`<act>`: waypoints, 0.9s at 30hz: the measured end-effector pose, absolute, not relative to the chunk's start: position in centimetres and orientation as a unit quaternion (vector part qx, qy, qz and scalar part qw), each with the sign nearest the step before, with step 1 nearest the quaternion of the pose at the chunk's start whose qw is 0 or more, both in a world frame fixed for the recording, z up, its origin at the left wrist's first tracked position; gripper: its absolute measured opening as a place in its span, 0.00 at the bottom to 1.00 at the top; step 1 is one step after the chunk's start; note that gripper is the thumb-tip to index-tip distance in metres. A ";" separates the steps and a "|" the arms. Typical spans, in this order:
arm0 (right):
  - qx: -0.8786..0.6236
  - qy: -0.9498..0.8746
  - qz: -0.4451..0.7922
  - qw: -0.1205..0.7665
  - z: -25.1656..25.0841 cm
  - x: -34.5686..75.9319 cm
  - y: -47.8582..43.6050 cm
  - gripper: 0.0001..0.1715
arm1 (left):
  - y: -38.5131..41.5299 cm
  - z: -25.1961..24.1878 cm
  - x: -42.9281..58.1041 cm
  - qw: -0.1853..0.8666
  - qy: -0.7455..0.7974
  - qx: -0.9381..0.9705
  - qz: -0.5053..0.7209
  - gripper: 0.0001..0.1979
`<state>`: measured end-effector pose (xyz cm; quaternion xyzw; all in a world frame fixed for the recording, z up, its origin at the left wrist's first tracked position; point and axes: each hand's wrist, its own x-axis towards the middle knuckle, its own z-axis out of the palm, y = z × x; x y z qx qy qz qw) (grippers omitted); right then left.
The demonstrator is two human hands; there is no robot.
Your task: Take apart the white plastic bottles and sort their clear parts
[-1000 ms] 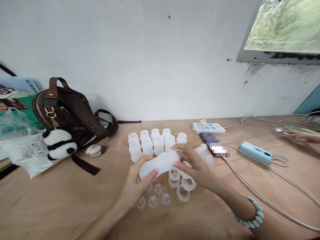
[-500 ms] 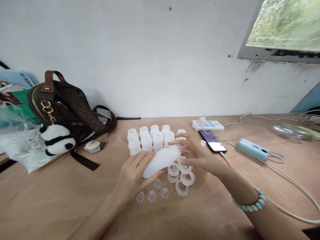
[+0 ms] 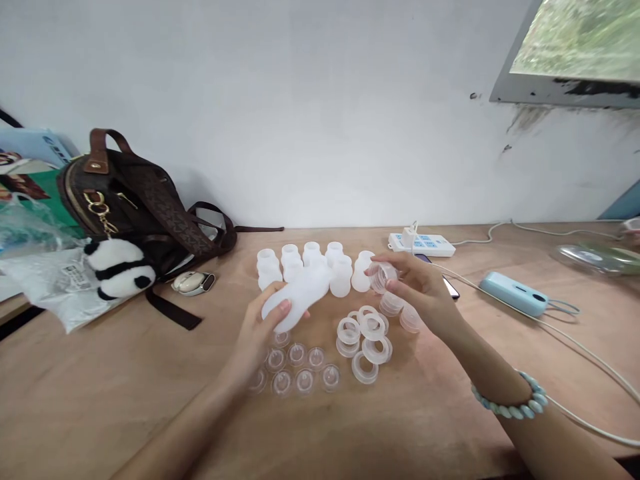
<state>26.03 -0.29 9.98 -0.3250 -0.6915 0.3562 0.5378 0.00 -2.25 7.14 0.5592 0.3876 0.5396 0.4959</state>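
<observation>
Holding white bottle [image 3: 299,297] tilted in left hand [image 3: 260,333]; right hand [image 3: 417,293] pinching clear cap [image 3: 384,276], apart from bottle mouth. Step: fitting parts. Next: align cap squarely with mouth.

- The soft squeezy bottle [image 3: 300,297] in the left hand [image 3: 260,333] is milky white.
- The small round cap [image 3: 384,276] in the right hand [image 3: 425,293] is clear.
- The little plastic bottles standing in rows [image 3: 310,263] are the same milky white.
- The plastic rings [image 3: 367,340] are see-through white, and the tiny dome pieces [image 3: 295,370] are clear.
- The wooden table [image 3: 100,387] is light brown.
- The leather bag [image 3: 135,207] is dark brown with a small repeated pattern and gold metal bits.
- The fluffy panda toy [image 3: 117,270] is black and white.
- The bead bracelet [image 3: 510,400] is pale blue-green.
- The small flat box with a cord [image 3: 513,293] is light blue.
- The power strip [image 3: 425,245] is white with blue marks.
- The wall [image 3: 300,100] is white.
</observation>
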 end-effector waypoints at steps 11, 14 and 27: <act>-0.375 -0.669 0.387 0.512 10.2 26.0 -0.3 0.18 | -0.6 7.7 -2.2 0.566 0.344 0.552 0.506 0.31; -0.344 -0.717 0.439 0.418 10.1 25.7 -1.0 0.27 | -0.8 6.9 -1.4 0.526 0.386 0.610 0.449 0.28; -0.313 -0.743 0.459 0.373 8.6 23.4 -2.1 0.14 | -1.7 6.1 0.1 0.400 0.390 0.712 0.426 0.20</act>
